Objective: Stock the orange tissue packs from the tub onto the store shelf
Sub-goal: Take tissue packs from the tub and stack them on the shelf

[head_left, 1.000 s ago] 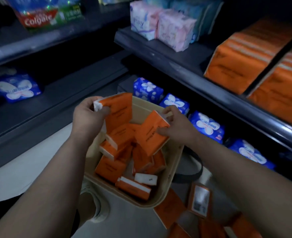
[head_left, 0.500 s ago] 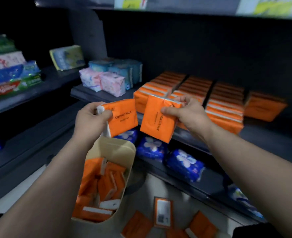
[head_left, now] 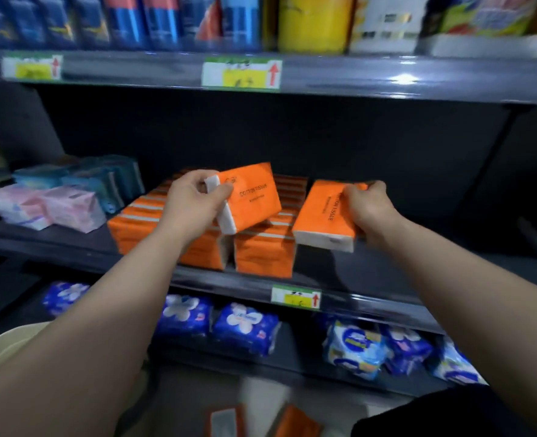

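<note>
The tub [head_left: 5,342] has dropped to the lower-left edge of view, now that both packs have risen from it to shelf height. The left hand [head_left: 194,200] pinches one orange pack [head_left: 251,197] by its white end above the stocked rows [head_left: 260,257]. The right hand [head_left: 368,206] grips a second pack [head_left: 327,212] over the bare shelf [head_left: 371,269] beside them. Only setting down remains for this pair.

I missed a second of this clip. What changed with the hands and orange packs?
Both hands rose from the tub to the shelf: the left hand holds the left pack over the stocked rows, the right hand the right pack beside them. Grips unchanged; nothing released.
</note>
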Available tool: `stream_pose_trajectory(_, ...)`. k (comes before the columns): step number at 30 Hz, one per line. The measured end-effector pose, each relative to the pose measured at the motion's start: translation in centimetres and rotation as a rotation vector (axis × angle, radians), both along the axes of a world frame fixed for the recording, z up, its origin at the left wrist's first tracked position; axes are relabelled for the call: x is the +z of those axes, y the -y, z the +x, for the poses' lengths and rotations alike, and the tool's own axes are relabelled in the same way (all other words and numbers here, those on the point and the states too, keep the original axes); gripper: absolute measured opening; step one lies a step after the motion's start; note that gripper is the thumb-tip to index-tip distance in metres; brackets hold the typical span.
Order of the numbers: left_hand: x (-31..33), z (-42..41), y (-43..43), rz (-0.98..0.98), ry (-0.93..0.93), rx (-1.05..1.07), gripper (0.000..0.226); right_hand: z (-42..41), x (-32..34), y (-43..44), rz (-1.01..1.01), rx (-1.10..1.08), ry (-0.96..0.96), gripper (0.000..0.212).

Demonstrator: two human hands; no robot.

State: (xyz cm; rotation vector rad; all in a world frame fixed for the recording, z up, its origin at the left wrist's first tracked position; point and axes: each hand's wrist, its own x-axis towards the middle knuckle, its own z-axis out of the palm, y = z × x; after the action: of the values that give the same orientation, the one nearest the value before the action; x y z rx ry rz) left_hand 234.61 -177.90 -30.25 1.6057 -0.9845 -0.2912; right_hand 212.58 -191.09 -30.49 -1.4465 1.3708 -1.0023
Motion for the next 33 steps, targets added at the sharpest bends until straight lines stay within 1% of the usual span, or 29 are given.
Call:
stream_pose_trajectory(2, -0.1, -1.5, 2.8, 0.023, 0.064, -0.025, 0.034, -1.8, -0.5, 2.2, 0.094, -0.056, 0.04, 0.057)
stream_pose_trajectory(4, -0.3, -2.7, 5.5, 0.069, 0.125, -0.043, 0.034, -3.3, -0.9, 3.9, 0.201, -0.074, 0.099, 0.063)
stream_pose_trajectory(7, -0.8, -4.3, 9.6, 0.11, 0.164, -0.109, 0.038, -5.1, -2.1, 6.3, 0.255, -0.049, 0.191, 0.069)
stream_pose_trajectory(9, -1.0, -5.2, 12.2, 0.161, 0.209, -0.133, 0.043, -6.0, -2.8, 7.7, 0.223, -0.06, 0.183, 0.069)
stream_pose_trajectory(11, -1.6, -5.8, 14.8, 0.204, 0.232, -0.161, 0.043, -6.9, -3.2, 8.7, 0.191, -0.09, 0.177, 0.066)
stream_pose_trajectory(14, -2.3, -6.8, 18.1, 0.277, 0.33, -0.216, 0.042, -8.1, -3.5, 9.9, 0.111, -0.163, 0.167, 0.055)
stream_pose_trajectory(17, -3.2, -7.6, 20.7, 0.359, 0.427, -0.284, 0.04, -8.8, -3.8, 11.2, 0.043, -0.191, 0.131, 0.047)
stream_pose_trajectory(20, -4.3, -8.2, 22.6, 0.402, 0.493, -0.361, 0.04, -9.1, -4.2, 12.4, 0.008, -0.196, 0.078, 0.057)
stream_pose_trajectory(23, -5.3, -8.3, 24.0, 0.428, 0.564, -0.382, 0.038, -8.7, -4.8, 13.4, 0.029, -0.196, 0.06, 0.063)
stream_pose_trajectory(29, -5.8, -7.9, 25.1, 0.496, 0.78, -0.315, 0.04, -8.1, -5.5, 14.0, -0.017, -0.164, -0.011, 0.055)
stream_pose_trajectory(33, -6.3, -7.9, 25.5, 0.531, 0.842, -0.306, 0.039, -8.0, -5.5, 13.9, -0.045, -0.178, -0.005, 0.061)
